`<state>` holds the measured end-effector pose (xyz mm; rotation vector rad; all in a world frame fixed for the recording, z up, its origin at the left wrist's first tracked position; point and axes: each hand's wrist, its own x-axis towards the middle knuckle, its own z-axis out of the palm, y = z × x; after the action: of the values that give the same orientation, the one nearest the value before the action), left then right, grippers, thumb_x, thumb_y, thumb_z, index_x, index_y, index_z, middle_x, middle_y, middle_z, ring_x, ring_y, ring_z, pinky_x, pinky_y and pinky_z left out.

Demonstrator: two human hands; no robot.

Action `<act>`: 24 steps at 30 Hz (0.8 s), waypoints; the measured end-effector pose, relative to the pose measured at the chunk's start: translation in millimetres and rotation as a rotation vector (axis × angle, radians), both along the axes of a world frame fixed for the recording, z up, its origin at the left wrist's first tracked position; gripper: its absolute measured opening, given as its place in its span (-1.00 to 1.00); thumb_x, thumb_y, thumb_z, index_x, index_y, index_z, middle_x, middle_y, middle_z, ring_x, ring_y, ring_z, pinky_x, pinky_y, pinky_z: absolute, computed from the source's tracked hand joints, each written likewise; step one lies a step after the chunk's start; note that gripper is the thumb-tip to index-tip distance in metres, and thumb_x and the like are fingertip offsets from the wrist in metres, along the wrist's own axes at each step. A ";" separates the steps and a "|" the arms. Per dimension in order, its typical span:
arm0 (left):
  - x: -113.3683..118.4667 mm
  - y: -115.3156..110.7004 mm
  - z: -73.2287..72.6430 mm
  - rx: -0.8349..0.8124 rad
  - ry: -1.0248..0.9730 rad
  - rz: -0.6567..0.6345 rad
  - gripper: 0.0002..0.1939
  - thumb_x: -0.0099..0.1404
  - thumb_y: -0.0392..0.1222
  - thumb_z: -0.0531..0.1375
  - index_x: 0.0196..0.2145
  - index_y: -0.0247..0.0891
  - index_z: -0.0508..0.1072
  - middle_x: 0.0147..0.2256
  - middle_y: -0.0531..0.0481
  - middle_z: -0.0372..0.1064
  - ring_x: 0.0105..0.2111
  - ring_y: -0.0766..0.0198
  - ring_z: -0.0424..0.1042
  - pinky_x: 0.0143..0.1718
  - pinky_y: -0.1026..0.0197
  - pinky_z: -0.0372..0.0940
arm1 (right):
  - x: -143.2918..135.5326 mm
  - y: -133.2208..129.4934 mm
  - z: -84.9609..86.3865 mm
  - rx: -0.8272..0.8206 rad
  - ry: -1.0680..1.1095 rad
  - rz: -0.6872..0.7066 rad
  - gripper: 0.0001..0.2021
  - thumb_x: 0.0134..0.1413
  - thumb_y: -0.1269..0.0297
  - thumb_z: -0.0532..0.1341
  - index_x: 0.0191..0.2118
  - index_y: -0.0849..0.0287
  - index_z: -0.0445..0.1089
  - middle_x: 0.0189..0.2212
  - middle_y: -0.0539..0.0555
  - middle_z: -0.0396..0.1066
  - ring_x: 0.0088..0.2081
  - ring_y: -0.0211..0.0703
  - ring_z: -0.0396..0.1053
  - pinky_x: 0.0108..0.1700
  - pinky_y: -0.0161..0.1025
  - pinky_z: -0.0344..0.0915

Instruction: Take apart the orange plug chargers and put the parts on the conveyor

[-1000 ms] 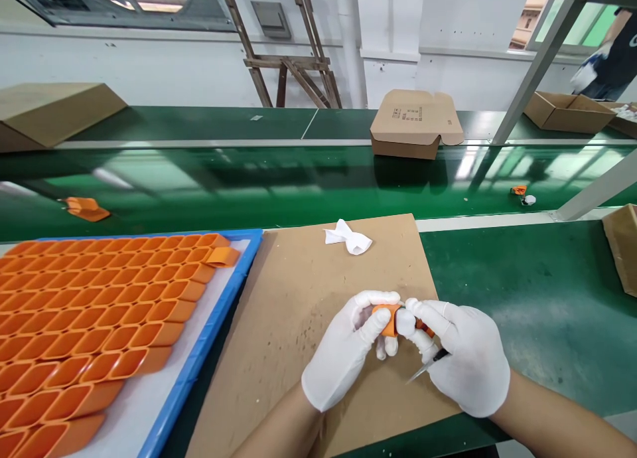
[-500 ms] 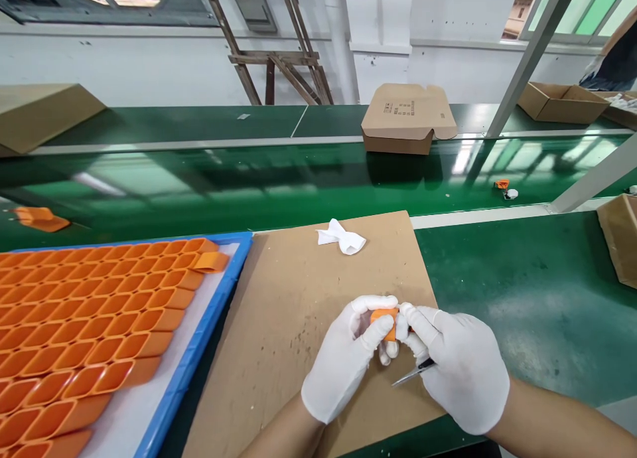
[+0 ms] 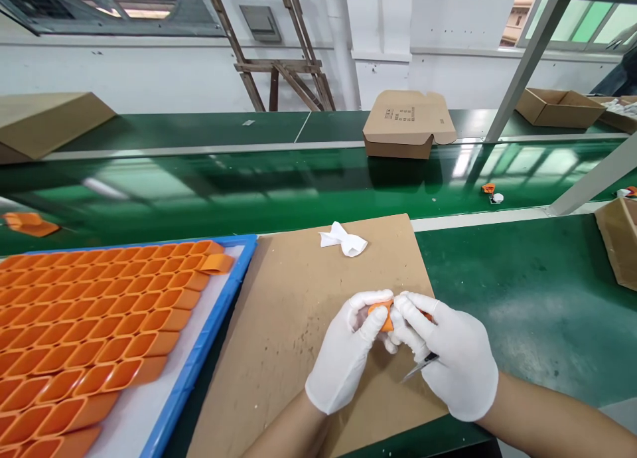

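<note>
My left hand (image 3: pixel 343 352), in a white glove, is closed on a small orange plastic piece (image 3: pixel 382 315), with thumb and fingers around its sides. Against it are the fingertips of my gloved right hand (image 3: pixel 450 352). A slim pointed metal tool (image 3: pixel 415 370), partly black, sticks out below the right fingers, its other end hidden in the palm. A bit of orange also shows between the right fingers; I cannot make out its shape. Both hands are above a sheet of brown cardboard (image 3: pixel 279 325). A crumpled white cloth piece (image 3: pixel 343 239) lies near its far edge.
At left, a blue-rimmed tray (image 3: pixel 219 312) holds rows of orange plastic sleeves (image 3: pixel 104 312). Beyond runs a shiny green belt (image 3: pixel 279 192) carrying orange parts (image 3: pixel 30 224). A cardboard box (image 3: pixel 408 123) sits behind it. A slanted metal post (image 3: pixel 527 66) and another box (image 3: pixel 620 239) are at right.
My right hand has shifted slightly left and up, and the orange piece has tilted between my fingers. On the belt the orange parts have slid left. The view has shifted slightly.
</note>
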<state>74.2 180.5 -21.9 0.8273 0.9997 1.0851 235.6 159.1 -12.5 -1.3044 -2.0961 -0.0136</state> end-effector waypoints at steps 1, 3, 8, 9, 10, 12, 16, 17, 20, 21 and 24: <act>1.2 -0.2 -1.0 0.004 -0.013 0.004 -0.57 0.16 0.09 0.34 -0.17 -0.28 0.43 -0.48 0.10 0.46 -0.57 0.33 0.44 -0.49 0.22 0.40 | -1.3 -0.5 0.9 0.026 -0.031 -0.020 -0.62 0.19 0.46 0.05 0.06 0.10 0.43 -0.06 0.00 0.55 -0.36 -0.20 0.52 -0.45 -0.25 0.27; 3.5 -0.4 -3.2 0.010 -0.038 0.016 -0.58 0.15 0.08 0.35 -0.19 -0.27 0.43 -0.48 0.10 0.46 -0.56 0.34 0.44 -0.50 0.23 0.41 | -3.0 -1.0 2.6 -0.005 -0.045 -0.063 -0.63 0.15 0.46 0.06 0.01 0.08 0.46 -0.12 -0.02 0.57 -0.44 -0.22 0.48 -0.50 -0.24 0.22; 5.3 -1.8 -6.2 0.024 -0.038 0.006 -0.59 0.16 0.07 0.35 -0.18 -0.27 0.42 -0.48 0.10 0.46 -0.53 0.34 0.46 -0.49 0.25 0.41 | 0.0 2.5 3.8 -0.101 0.026 -0.080 -0.60 0.13 0.47 0.06 0.03 0.06 0.46 -0.22 -0.04 0.56 -0.40 -0.25 0.49 -0.46 -0.30 0.24; 5.1 -2.3 -6.3 0.030 -0.032 0.002 -0.59 0.17 0.07 0.34 -0.17 -0.26 0.42 -0.49 0.11 0.46 -0.54 0.34 0.45 -0.48 0.24 0.41 | 0.7 3.2 4.7 -0.061 -0.014 -0.065 -0.59 0.13 0.48 0.06 0.04 0.09 0.45 -0.24 -0.04 0.56 -0.42 -0.25 0.47 -0.48 -0.29 0.21; 5.0 -2.8 -6.4 0.035 -0.024 -0.001 -0.60 0.19 0.07 0.33 -0.16 -0.26 0.41 -0.49 0.11 0.46 -0.55 0.34 0.45 -0.47 0.23 0.41 | 1.0 3.7 6.1 -0.016 -0.073 -0.051 -0.58 0.12 0.49 0.05 0.05 0.12 0.45 -0.25 -0.03 0.57 -0.45 -0.24 0.46 -0.51 -0.27 0.18; 5.3 -3.4 -6.4 0.041 -0.010 0.003 -0.61 0.20 0.05 0.32 -0.16 -0.26 0.41 -0.48 0.10 0.47 -0.56 0.35 0.44 -0.45 0.21 0.40 | 0.3 4.1 10.3 0.039 -0.210 -0.043 -0.57 0.09 0.51 0.06 0.05 0.16 0.45 -0.26 -0.01 0.58 -0.53 -0.23 0.41 -0.59 -0.21 0.07; 6.5 -2.6 -5.7 0.009 -0.014 0.001 -0.61 0.19 0.05 0.33 -0.17 -0.27 0.41 -0.46 0.06 0.48 -0.55 0.33 0.44 -0.46 0.20 0.39 | -0.5 4.9 16.6 -0.019 -0.346 -0.073 -0.62 0.00 0.51 0.14 -0.07 0.12 0.51 -0.30 -0.02 0.58 -0.62 -0.22 0.35 -0.65 -0.16 -0.03; 6.5 -2.2 -5.5 -0.006 -0.026 -0.006 -0.60 0.19 0.06 0.33 -0.17 -0.27 0.42 -0.46 0.07 0.47 -0.54 0.32 0.44 -0.46 0.20 0.39 | 0.4 5.4 15.9 -0.048 -0.324 -0.061 -0.61 -0.01 0.49 0.15 -0.05 0.09 0.50 -0.28 -0.02 0.58 -0.60 -0.21 0.38 -0.64 -0.18 0.00; 5.0 -0.6 -4.9 -0.046 -0.075 -0.025 -0.58 0.16 0.10 0.34 -0.17 -0.25 0.44 -0.44 0.07 0.47 -0.53 0.31 0.45 -0.44 0.18 0.40 | 5.6 7.6 8.8 -0.156 -0.109 -0.014 -0.45 -0.02 0.48 0.19 0.15 0.06 0.36 -0.20 -0.01 0.56 -0.42 -0.19 0.49 -0.51 -0.26 0.24; 4.1 -0.2 -4.7 -0.056 -0.093 -0.028 -0.58 0.15 0.10 0.35 -0.17 -0.24 0.45 -0.43 0.07 0.47 -0.51 0.31 0.45 -0.44 0.19 0.40 | 7.5 8.6 5.9 -0.204 -0.016 -0.005 -0.39 -0.03 0.50 0.19 0.21 0.05 0.29 -0.17 -0.01 0.54 -0.36 -0.19 0.50 -0.44 -0.29 0.31; 1.5 0.2 -4.1 -0.063 -0.156 -0.041 -0.60 0.15 0.10 0.35 -0.19 -0.22 0.47 -0.41 0.07 0.45 -0.51 0.32 0.44 -0.47 0.22 0.38 | 11.7 12.1 0.4 -0.370 0.208 0.063 -0.39 -0.01 0.56 0.18 0.19 -0.03 0.30 -0.12 -0.03 0.51 -0.29 -0.26 0.51 -0.29 -0.35 0.42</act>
<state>75.7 180.7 -25.9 0.6983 0.8780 1.0609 247.3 171.2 -12.1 -1.3793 -2.0183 0.5377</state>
